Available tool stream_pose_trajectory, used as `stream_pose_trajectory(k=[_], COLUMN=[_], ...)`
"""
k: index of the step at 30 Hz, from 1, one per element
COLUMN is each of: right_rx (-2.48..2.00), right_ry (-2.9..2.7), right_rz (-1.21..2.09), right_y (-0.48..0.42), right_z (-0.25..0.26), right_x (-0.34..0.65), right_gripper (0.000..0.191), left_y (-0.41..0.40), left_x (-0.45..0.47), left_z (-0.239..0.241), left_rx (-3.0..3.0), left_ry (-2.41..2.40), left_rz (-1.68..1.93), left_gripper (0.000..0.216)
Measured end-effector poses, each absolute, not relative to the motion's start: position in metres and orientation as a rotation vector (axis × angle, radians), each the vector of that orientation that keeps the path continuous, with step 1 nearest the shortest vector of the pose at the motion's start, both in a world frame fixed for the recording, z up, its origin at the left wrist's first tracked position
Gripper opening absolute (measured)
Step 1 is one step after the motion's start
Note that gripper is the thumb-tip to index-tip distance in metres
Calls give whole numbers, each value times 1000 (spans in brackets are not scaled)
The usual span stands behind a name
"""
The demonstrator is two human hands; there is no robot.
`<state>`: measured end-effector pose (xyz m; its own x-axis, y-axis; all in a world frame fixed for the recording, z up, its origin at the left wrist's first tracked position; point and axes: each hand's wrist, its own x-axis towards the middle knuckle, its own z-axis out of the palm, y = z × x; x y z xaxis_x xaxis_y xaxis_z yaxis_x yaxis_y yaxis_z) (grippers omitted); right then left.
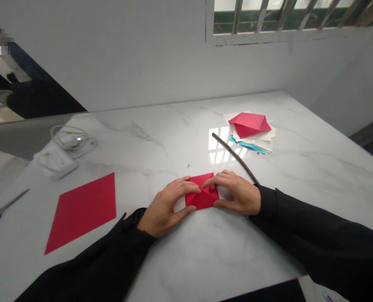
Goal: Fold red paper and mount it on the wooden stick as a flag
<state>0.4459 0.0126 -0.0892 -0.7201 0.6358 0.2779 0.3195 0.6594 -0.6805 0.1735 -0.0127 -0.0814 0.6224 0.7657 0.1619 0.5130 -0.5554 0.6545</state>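
Note:
A small folded red paper (202, 198) lies on the white marble table (173, 138) in front of me. My left hand (167, 205) grips its left side, fingers on top and thumb along the near edge. My right hand (236, 193) holds the right side, its index finger pressing down on the middle crease. Both arms are in black sleeves.
A flat red sheet (84, 209) lies to the left, scissors (0, 212) at the far left edge. A white charger with coiled cable (65, 149) sits behind them. A thin dark stick (235, 157) and a stack of papers topped by a folded red piece (249, 126) lie beyond my right hand.

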Motion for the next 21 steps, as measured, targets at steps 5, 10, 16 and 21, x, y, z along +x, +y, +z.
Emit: stream_pose_trajectory(k=[5,10,16,21], right_rx=[-741,-728,-718,-720], right_ry=[-2422,-2430,-2459,-2415], right_rz=[817,789,772,820], right_y=[12,13,14,14], right_z=[-91,-95,-95,-93], right_x=[446,447,447,447], right_gripper=[25,19,19,42], left_y=[-13,-13,-12,-12], left_x=[175,175,172,172], left_z=[-80,-81,-83,-82], left_rx=[2353,2383,2400,2384], left_ry=[994,970,951,946], left_rz=[537,532,531,536], left_gripper=[17,15,16,25])
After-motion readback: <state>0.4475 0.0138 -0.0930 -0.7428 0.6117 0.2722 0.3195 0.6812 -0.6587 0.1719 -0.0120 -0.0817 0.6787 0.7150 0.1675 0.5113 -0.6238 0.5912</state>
